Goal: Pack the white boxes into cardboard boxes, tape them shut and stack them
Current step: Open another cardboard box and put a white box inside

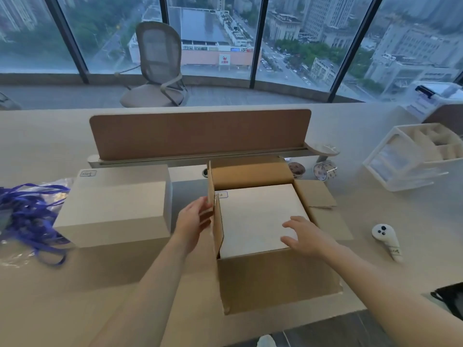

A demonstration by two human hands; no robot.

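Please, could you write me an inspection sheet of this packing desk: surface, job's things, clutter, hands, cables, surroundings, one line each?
Surface: pale desk, brown divider panel along its back.
Job's things: open cardboard box with a white box inside; second white box on the desk left of it; tape rolls behind it.
Clutter: purple straps in plastic far left; white controller and clear drawer organiser on the right.
Hands: left hand against the box's upright left flap; right hand flat on the packed white box.
Cables: nothing seen.
Surroundings: office chair, windows over a city.
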